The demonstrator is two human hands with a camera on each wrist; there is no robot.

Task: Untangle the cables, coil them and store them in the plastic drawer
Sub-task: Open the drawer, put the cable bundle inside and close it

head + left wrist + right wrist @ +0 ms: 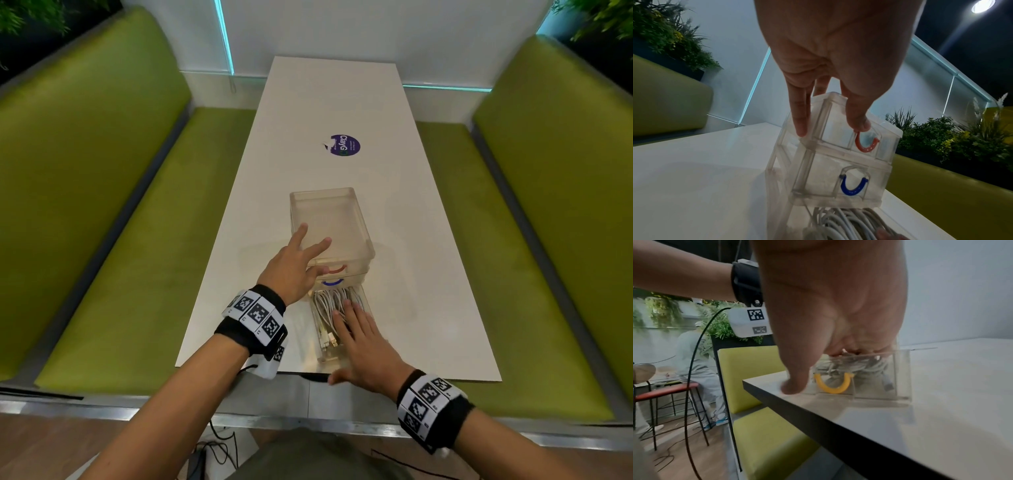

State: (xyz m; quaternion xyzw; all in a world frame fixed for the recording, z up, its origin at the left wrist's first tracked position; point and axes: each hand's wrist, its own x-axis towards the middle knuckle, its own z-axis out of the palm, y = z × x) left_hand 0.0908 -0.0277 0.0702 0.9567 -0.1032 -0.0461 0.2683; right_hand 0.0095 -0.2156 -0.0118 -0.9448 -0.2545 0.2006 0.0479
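Head view: two hands, left hand [291, 270], right hand [363, 346], one drawer [342, 329].

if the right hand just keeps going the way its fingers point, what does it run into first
Probably the clear drawer unit. The right hand lies flat on the white cables in the pulled-out bottom drawer, fingers aimed at the unit's front below the blue handle. Depth is unclear.

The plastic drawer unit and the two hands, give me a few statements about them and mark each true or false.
1. The white cables lie in the pulled-out bottom drawer. True.
2. That drawer has a blue handle. False: its handle is yellow.
3. The right hand rests flat on the cables. True.
4. The left hand is on the table beside the drawer unit. False: it rests on the unit's top front.
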